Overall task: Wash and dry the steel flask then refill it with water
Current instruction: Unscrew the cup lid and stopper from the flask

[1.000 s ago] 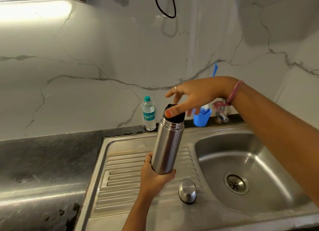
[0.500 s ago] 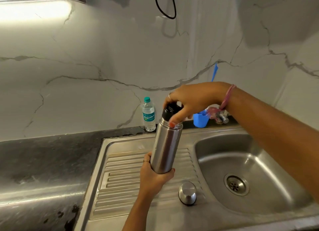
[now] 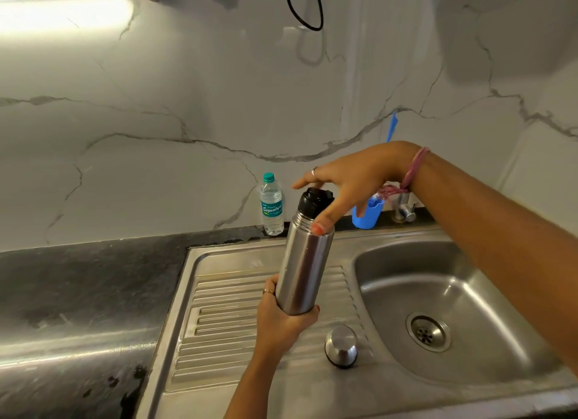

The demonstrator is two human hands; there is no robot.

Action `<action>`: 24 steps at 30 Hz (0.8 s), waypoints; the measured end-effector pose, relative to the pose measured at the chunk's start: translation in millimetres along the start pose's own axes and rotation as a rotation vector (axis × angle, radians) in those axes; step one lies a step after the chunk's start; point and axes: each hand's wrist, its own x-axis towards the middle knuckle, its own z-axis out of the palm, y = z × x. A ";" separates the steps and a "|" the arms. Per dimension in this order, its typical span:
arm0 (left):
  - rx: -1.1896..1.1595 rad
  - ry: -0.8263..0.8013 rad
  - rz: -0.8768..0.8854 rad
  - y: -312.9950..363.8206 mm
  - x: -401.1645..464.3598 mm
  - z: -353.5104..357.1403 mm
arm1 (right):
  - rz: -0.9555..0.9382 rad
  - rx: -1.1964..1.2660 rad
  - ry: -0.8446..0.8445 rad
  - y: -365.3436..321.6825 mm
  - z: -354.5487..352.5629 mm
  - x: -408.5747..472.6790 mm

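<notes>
The steel flask (image 3: 305,262) is held upright, slightly tilted, above the drainboard (image 3: 219,324). My left hand (image 3: 281,321) grips its base from below. A black stopper (image 3: 311,201) sits in the flask's mouth. My right hand (image 3: 353,177) is cupped over the stopper from the right, thumb pressed on the steel neck just under it, index finger stretched out beyond it. The flask's steel cap (image 3: 341,345) stands upside down on the drainboard, right of my left wrist.
The sink basin (image 3: 469,293) with its drain lies to the right, under my right forearm. A small plastic water bottle (image 3: 271,204), a blue cup (image 3: 366,218) and a tap (image 3: 405,210) stand along the marble wall. Dark countertop (image 3: 78,293) spreads to the left.
My right hand has turned around the stopper: the thumb slid down from the stopper onto the steel neck and the fingers spread. The flask and my left hand have barely moved.
</notes>
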 end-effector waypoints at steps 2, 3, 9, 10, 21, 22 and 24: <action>-0.003 0.003 0.001 -0.6 -0.9 -1.3 | 0.007 -0.038 0.051 -1.4 3.2 5.3; -0.002 0.003 0.003 -0.8 -1.3 -1.8 | -0.023 -0.039 0.066 -1.3 3.6 6.8; -0.014 0.021 -0.005 -2.6 -5.0 -2.2 | 0.002 0.045 0.027 -3.3 5.3 6.0; -0.015 0.021 -0.008 -3.2 -5.4 -2.4 | 0.006 0.006 0.055 -4.3 7.9 8.8; -0.036 0.039 -0.075 -13.5 -7.0 -10.3 | -0.207 0.361 0.209 38.5 -1.5 -2.5; -0.039 0.042 -0.080 -13.7 -7.2 -11.3 | -0.198 0.419 0.236 43.5 4.0 -1.8; -0.042 0.045 -0.085 -14.6 -7.4 -13.5 | -0.185 0.609 0.279 55.1 20.0 2.0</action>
